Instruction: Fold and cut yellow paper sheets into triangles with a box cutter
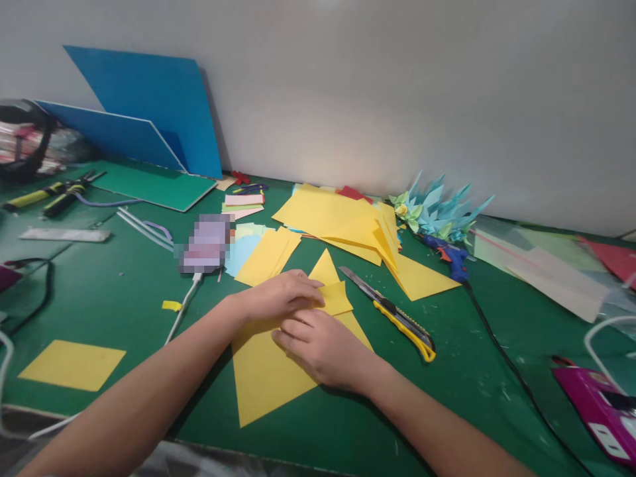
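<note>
Bare forearms reach up from the lower edge of the head view, ending in two hands over yellow paper on the green bench (124,298). The left hand (281,295) is half open, its fingers gently bent and their tips on a flap (340,298) of smooth yellow paper. The right hand (322,348) sits just beside it, fingers loosely curled over the same work; whether either one pinches an edge I cannot tell. Beneath both is the sheet (271,384), matt, flat and sharp-cornered, with a pointed tip beyond the fingers. Whether the flap is a fold of it or a separate piece is unclear.

Just right of the sheet lies the cutter (397,318), a slim metal blade in a yellow and black body. Behind are overlapping yellow sheets (328,212), creased at the right, then spiky pale-blue paper leaves (437,205) and a blue plastic glue gun (450,258). To the left, a yellow rectangle (74,364) lies alone, well apart from the hands. Farther back are rubber-gripped pliers (64,192) and stiff blue boards (163,106) leaning at the wall (348,99).
</note>
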The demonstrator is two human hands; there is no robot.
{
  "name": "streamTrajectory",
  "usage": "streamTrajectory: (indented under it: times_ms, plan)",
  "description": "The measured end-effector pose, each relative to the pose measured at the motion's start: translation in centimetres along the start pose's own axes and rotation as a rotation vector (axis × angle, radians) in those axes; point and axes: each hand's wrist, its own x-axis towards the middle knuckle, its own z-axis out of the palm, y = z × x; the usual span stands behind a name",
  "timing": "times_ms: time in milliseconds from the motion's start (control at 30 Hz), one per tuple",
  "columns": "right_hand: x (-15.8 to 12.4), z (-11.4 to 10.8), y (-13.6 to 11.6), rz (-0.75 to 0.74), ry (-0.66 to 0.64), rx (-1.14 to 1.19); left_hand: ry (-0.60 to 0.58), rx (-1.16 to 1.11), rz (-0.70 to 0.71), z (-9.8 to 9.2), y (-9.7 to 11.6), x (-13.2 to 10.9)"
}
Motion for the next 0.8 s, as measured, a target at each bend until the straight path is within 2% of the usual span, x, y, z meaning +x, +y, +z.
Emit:
streamTrajectory:
  times_ms: [167,533,800]
  plan:
    - [-0.5,-0.3,0.2,0.049,0.050,0.015,-0.022,0.010,-0.026,-0.2,0.4,0.0]
    - [-4.6,-3.7,3.4,0.290,0.080,0.080,-0.066,0.051,-0.079,-0.3,0.5,-0.2]
    - [-5.5,-3.4,3.3,0.245,0.139,0.062,-0.096,0.076,-0.089,0.0,0.2,-0.3]
